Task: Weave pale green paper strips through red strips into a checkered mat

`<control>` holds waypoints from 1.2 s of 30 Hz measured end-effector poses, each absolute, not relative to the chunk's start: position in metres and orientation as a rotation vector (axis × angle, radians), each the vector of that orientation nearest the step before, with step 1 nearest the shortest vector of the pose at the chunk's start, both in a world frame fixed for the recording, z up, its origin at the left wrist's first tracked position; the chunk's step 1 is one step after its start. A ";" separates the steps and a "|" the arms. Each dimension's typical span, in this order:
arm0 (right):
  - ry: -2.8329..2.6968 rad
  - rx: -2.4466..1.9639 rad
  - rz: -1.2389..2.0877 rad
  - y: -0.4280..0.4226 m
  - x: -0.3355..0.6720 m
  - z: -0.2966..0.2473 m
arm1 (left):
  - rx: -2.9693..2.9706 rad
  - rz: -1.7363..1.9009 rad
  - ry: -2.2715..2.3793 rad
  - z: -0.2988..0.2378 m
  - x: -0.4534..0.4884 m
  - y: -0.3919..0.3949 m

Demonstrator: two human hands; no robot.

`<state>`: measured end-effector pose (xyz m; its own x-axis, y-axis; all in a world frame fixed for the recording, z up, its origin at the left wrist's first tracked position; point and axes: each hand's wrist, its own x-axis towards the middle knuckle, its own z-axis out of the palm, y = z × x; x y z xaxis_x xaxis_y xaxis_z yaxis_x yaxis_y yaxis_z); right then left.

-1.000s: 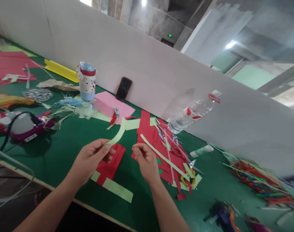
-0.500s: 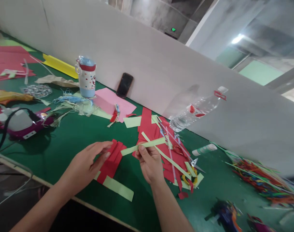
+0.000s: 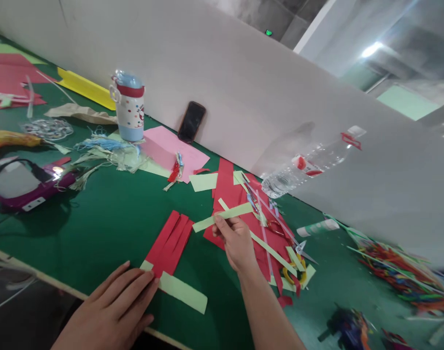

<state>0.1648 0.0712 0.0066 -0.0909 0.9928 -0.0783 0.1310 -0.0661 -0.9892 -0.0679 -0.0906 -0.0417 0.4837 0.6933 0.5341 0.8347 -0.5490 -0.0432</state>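
- Right hand (image 3: pixel 238 240): thumb and fingertips pinched on the near edge of a light green paper strip (image 3: pixel 223 216). The strip is held clear of the bench (image 3: pixel 108 214) and runs left to right.
- Left hand (image 3: pixel 115 304): spread flat with fingers extended and gripping nothing. The fingertips press on the near left corner of the red slit sheet (image 3: pixel 168 243), where it overlaps a wider green strip (image 3: pixel 181 291).
- Location: the red slit sheet lies flat between the hands, with its cut bands running away from the person. The held strip hangs just right of its far end.
- Step in hand, as judged: one strip is gripped and the sheet is pinned.
- Bringing the strip across the bands would call for steady pressure from the flat hand and a level strip.
- To the right lie red and green offcuts (image 3: pixel 265 233) and scissors (image 3: pixel 293 272). A water bottle (image 3: pixel 309 167) stands further off.
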 end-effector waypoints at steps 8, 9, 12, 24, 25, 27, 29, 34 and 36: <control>-1.713 -1.546 0.767 0.115 0.176 0.025 | -2.376 -1.021 -1.627 -0.063 -0.055 -0.104; -1.767 -1.526 0.598 0.114 0.174 0.026 | -2.381 -1.029 -1.642 -0.065 -0.053 -0.105; -2.030 -1.344 0.196 0.103 0.161 0.027 | -2.371 -1.045 -1.679 -0.067 -0.053 -0.108; -2.555 -1.243 0.461 0.072 0.100 0.001 | -2.283 -1.065 -1.758 -0.036 -0.047 -0.079; -2.527 -1.225 0.478 0.073 0.100 0.001 | -2.308 -1.048 -1.750 -0.034 -0.047 -0.075; -2.469 -1.173 0.512 0.072 0.102 0.002 | -2.303 -1.034 -1.764 -0.032 -0.048 -0.071; -2.414 -1.100 0.553 0.069 0.105 0.005 | -2.278 -1.021 -1.806 -0.034 -0.047 -0.070; -2.340 -0.932 0.583 0.053 0.116 0.015 | -2.308 -0.952 -1.851 -0.038 -0.045 -0.073; -2.322 -0.897 0.586 0.046 0.122 0.019 | -2.292 -0.938 -1.849 -0.039 -0.045 -0.073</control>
